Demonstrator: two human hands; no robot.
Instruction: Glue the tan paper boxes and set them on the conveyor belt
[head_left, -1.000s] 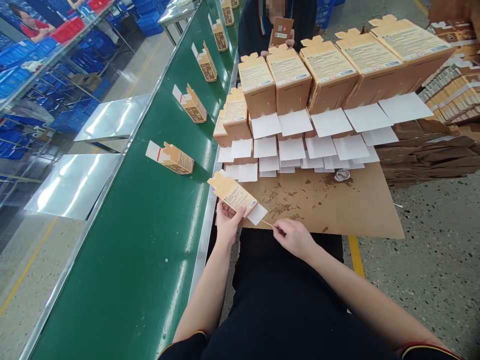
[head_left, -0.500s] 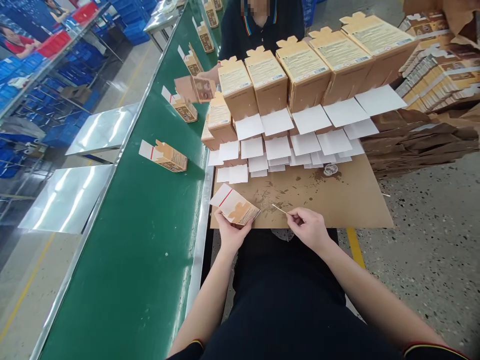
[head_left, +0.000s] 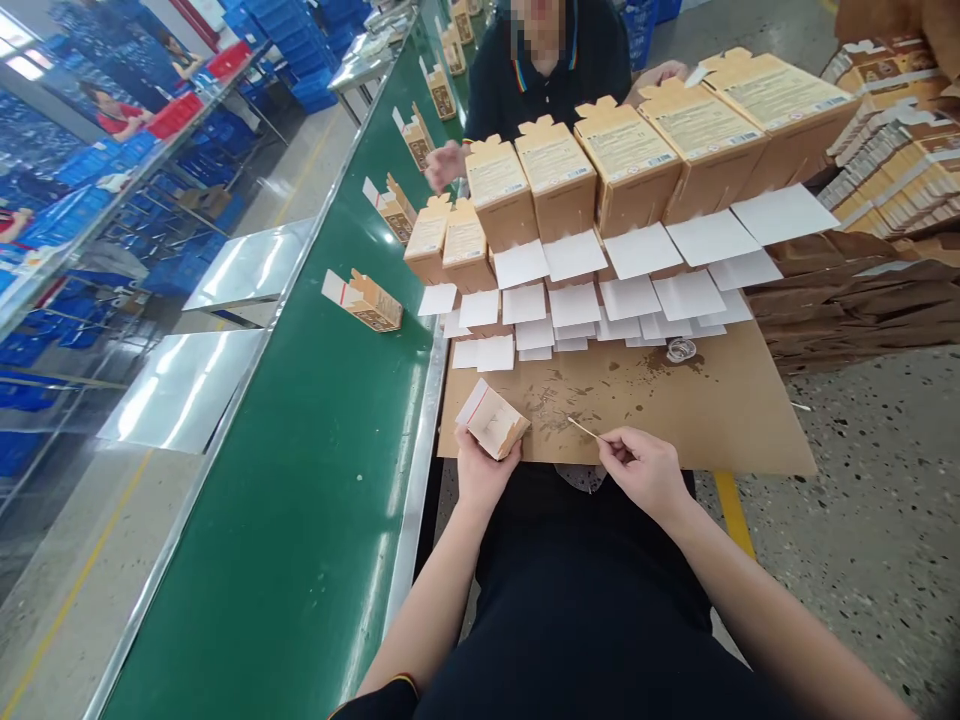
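My left hand [head_left: 480,475] is wrapped round a small cardboard box [head_left: 496,425], tilted, with a white flap and a red strip at its upper left. Between the thumb and fingers of my right hand [head_left: 643,468] is a thin cotton swab [head_left: 583,430], its tip pointing up and left towards the box but apart from it. Both hands are at the near edge of a brown cardboard sheet [head_left: 720,420] marked with dark wet-looking smears. A small clear round dish [head_left: 681,350] sits farther back on the sheet.
Stacked rows of cartons [head_left: 626,150] with white flaps [head_left: 641,248] hanging down stand beyond the sheet. To the left runs a green conveyor belt [head_left: 300,520] carrying open boxes [head_left: 364,300]. A co-worker [head_left: 555,60] sits opposite. Flat carton bundles [head_left: 911,165] lie at the right.
The box in my left hand has turned, so a plainer face shows. My right hand still holds the swab. The co-worker's hand no longer shows a carton in it, and the view has shifted.
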